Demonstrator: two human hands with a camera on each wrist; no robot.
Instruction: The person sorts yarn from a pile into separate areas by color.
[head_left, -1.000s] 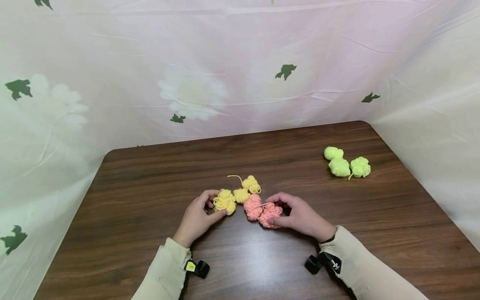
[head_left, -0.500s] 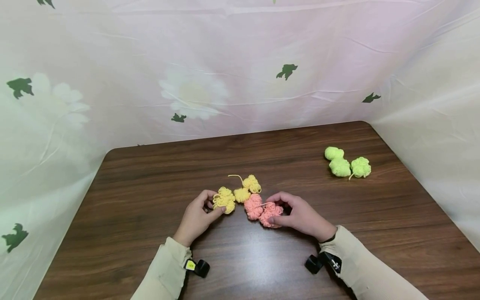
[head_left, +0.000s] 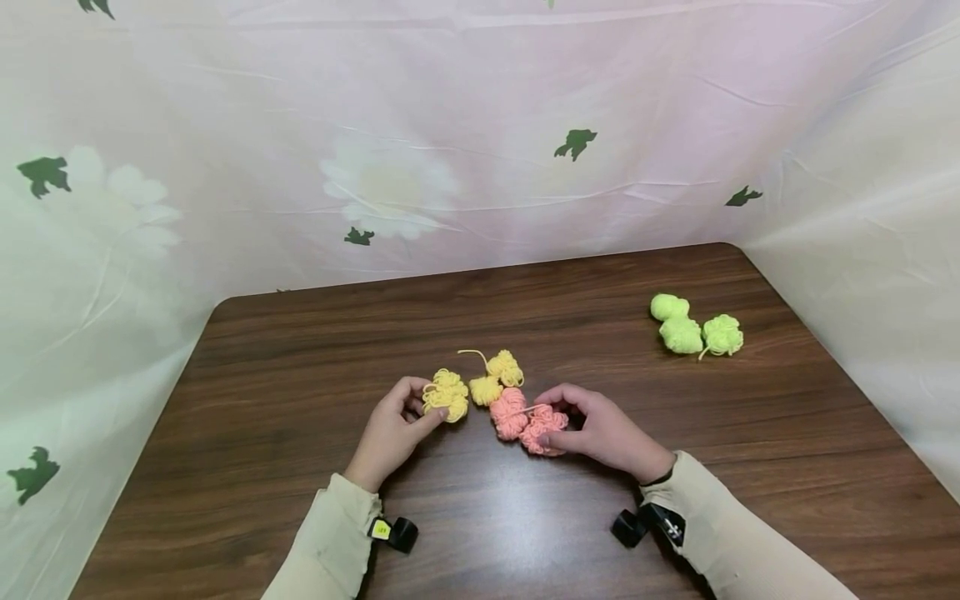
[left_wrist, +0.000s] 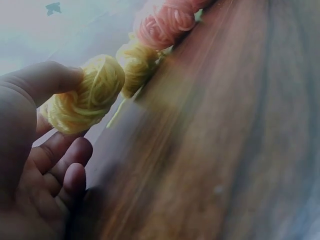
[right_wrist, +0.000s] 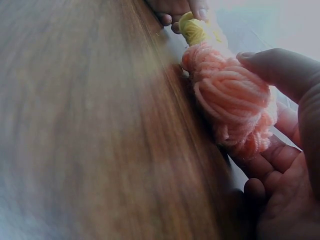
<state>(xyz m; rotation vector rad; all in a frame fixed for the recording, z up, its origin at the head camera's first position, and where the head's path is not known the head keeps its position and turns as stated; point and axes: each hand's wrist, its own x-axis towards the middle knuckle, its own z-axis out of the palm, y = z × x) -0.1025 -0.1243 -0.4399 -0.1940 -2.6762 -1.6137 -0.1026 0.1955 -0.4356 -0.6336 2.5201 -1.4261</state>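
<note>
My left hand [head_left: 388,432] pinches a ball of yellow yarn [head_left: 447,393] between thumb and fingers. In the left wrist view that yellow ball [left_wrist: 90,95] shows its wound strands, with the lower fingers loosely curled beneath it. On the right, my right hand [head_left: 609,432] grips a ball of coral-pink yarn [head_left: 546,429], thumb on the near side and fingers behind. Against its left side lies a second pink ball [head_left: 508,413]. Two smaller yellow balls, one nearer [head_left: 485,391] and one farther [head_left: 506,367] with a loose tail, sit just beyond, the nearer one close against the pink.
Three light green yarn balls [head_left: 681,336] lie grouped at the back right of the dark wooden table [head_left: 315,350]. A floral cloth [head_left: 480,150] hangs behind the table and along its sides. Both wrists carry small black cameras.
The left hand has drawn its yellow ball slightly left and away from the other yellow balls, widening the gap. The right hand keeps its hold on the pink ball, nearly still.
</note>
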